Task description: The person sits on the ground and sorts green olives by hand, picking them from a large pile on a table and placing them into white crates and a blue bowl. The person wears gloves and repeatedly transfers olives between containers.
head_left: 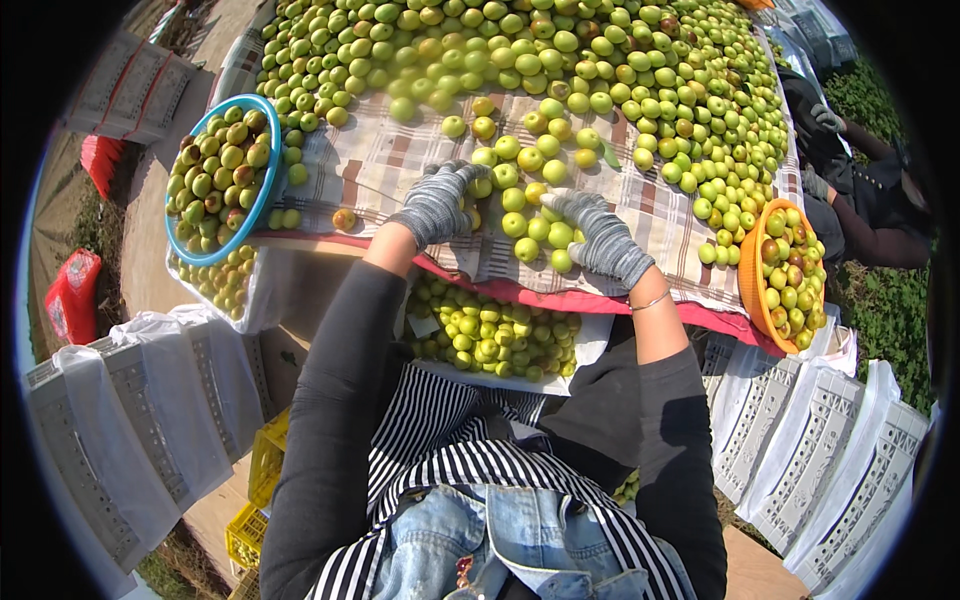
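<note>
Both my hands wear grey knitted gloves and rest on a plaid cloth (385, 140) among loose green jujubes (507, 147). My left hand (440, 205) lies at the left edge of this small group, its fingers stretched over and against a few fruits. Opposite it, my right hand (603, 238) is open, with a finger reaching out beside the jujubes and its palm side partly hidden. Some fruits between the hands are yellowish. One browned jujube (344, 219) sits apart to the left.
A large jujube heap (700, 100) covers the far side. A blue-rimmed basket (262, 215) stands left, an orange basket (752, 268) right. Below the cloth's red edge is a lined crate of jujubes (490, 335). Grey crates (800, 440) flank me; another person (880, 200) sits at right.
</note>
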{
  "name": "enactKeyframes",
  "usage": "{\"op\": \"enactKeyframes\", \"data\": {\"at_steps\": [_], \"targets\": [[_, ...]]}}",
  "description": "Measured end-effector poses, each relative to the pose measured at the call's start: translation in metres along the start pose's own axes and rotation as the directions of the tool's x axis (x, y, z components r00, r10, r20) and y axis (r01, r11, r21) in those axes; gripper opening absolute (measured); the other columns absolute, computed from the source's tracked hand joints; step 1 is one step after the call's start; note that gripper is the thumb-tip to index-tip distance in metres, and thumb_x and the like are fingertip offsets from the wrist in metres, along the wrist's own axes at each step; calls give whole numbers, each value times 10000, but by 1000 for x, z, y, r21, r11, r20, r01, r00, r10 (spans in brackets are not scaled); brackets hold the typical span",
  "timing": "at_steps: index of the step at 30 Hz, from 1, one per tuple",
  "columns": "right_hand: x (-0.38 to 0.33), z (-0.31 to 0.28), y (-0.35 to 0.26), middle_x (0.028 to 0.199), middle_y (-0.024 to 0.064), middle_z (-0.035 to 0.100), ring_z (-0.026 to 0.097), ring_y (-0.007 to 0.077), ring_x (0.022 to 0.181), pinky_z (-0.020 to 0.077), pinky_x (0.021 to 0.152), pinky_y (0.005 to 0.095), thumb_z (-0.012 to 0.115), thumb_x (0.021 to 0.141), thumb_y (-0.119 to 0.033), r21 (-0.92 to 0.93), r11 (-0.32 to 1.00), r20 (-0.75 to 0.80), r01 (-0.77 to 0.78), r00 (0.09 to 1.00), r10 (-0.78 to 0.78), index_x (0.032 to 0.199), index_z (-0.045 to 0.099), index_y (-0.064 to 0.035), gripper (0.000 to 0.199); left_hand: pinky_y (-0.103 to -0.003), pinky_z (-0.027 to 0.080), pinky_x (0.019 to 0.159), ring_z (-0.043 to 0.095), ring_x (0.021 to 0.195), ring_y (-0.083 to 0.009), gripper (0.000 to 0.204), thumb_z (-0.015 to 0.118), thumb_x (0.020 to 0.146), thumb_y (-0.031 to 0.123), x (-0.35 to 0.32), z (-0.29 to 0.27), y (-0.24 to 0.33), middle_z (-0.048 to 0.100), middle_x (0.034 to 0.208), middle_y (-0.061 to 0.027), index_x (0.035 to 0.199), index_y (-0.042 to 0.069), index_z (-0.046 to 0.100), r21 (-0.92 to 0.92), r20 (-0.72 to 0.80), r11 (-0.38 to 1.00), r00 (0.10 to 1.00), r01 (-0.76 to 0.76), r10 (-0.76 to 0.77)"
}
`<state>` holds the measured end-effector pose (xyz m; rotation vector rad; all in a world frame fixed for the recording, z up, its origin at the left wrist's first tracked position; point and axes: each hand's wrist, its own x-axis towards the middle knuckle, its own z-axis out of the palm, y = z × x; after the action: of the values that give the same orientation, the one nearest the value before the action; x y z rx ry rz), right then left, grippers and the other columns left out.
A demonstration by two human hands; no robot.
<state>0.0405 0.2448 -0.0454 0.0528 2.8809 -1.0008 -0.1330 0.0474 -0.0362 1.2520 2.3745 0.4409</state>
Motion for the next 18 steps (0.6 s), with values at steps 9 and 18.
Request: {"op": "enactKeyframes", "data": {"at_steps": [9, 18], "targets": [[-26, 1, -34, 1232, 139, 475, 436, 329, 1143, 361, 987, 389, 609, 636, -56, 112, 994, 183, 2, 983, -23, 1269, 461, -114, 653, -390, 399, 959, 452, 1120, -332, 657, 725, 602, 69, -49, 14, 40, 480, 1174, -143, 1207, 113, 471, -146, 176, 989, 984, -1, 27], [-43, -18, -20, 1090, 114, 587, 544, 213, 1057, 420, 916, 341, 605, 710, -117, 559, 803, 384, -206, 923, -31, 1226, 505, -55, 529, -388, 399, 956, 463, 1110, -332, 626, 684, 612, 33, -69, 25, 59, 468, 1170, -145, 1200, 115, 483, -312, 289, 945, 938, -98, 193]]}}
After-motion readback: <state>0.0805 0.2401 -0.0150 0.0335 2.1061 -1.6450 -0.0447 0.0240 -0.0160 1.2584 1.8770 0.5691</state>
